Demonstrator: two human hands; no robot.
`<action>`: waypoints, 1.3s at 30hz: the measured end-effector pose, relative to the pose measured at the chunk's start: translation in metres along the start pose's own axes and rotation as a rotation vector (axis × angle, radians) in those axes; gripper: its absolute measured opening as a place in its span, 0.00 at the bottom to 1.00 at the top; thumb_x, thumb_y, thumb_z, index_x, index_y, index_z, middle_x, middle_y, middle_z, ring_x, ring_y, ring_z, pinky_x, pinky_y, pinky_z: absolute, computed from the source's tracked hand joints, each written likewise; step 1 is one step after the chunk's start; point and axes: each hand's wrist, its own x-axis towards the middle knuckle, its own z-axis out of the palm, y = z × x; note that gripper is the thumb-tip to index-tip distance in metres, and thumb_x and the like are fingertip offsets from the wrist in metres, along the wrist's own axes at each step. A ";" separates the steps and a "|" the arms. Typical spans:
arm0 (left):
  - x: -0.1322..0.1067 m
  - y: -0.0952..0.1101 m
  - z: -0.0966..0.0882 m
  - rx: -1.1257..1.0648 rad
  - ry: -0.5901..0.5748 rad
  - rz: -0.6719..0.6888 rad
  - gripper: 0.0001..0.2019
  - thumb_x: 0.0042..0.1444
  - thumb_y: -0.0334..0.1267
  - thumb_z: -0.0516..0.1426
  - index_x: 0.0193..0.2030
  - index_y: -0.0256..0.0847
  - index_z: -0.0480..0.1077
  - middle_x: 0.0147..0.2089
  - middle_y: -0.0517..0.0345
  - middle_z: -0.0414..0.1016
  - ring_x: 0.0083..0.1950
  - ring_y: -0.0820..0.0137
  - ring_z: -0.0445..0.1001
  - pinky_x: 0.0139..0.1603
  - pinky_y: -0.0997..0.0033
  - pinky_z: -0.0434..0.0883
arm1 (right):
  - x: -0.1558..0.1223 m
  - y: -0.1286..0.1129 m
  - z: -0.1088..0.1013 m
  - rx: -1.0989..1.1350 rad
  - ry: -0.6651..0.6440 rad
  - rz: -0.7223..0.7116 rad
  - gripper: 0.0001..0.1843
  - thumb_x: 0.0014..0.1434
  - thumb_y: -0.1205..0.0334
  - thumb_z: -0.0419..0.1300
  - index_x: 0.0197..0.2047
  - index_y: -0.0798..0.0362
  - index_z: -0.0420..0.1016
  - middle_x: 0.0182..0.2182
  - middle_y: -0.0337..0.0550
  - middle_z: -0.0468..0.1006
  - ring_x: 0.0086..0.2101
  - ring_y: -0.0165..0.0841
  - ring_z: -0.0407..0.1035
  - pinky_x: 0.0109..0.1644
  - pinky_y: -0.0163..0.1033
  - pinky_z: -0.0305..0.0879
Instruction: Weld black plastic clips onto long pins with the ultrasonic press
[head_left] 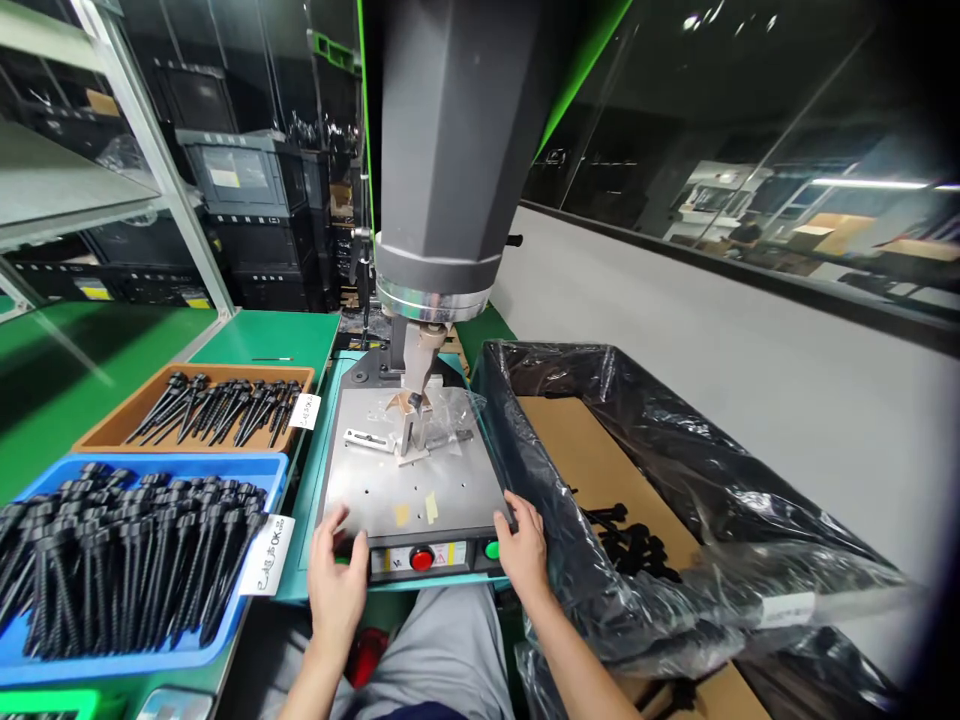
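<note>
Left hand (337,585): empty, fingers loosely spread, resting on the left end of the grey machine control panel (450,556).
Right hand (523,552): empty, fingers loose, thumb just beside the round green plastic button (492,549).
Round red plastic button (421,559): between the hands.

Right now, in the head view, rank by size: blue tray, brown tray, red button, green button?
1. blue tray, nearer the camera, so unsure.
2. brown tray.
3. red button and green button, about alike.

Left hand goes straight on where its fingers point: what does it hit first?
Likely the white bracket on the plate, left of the jig; the left hand crosses bare plate first. Depth unclear.
</note>
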 end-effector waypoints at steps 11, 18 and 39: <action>-0.027 -0.094 -0.026 0.257 -0.048 -0.111 0.40 0.54 0.58 0.56 0.69 0.42 0.54 0.64 0.41 0.64 0.64 0.48 0.64 0.61 0.48 0.65 | -0.050 0.049 -0.014 -0.134 -0.245 -0.025 0.36 0.64 0.51 0.53 0.71 0.49 0.47 0.66 0.52 0.57 0.64 0.46 0.55 0.66 0.54 0.56; -0.022 -0.105 -0.030 0.172 -0.036 -0.042 0.38 0.52 0.57 0.57 0.67 0.43 0.57 0.63 0.44 0.65 0.65 0.51 0.63 0.66 0.49 0.60 | -0.052 0.045 -0.013 -0.092 -0.224 0.025 0.35 0.64 0.52 0.53 0.71 0.48 0.47 0.67 0.50 0.56 0.65 0.44 0.52 0.67 0.53 0.54; -0.021 -0.105 -0.025 0.143 0.013 -0.029 0.33 0.55 0.54 0.56 0.65 0.43 0.61 0.62 0.44 0.67 0.65 0.52 0.64 0.67 0.49 0.59 | -0.053 0.041 -0.006 -0.097 -0.200 0.041 0.39 0.63 0.49 0.54 0.71 0.50 0.45 0.67 0.53 0.54 0.66 0.46 0.51 0.67 0.55 0.52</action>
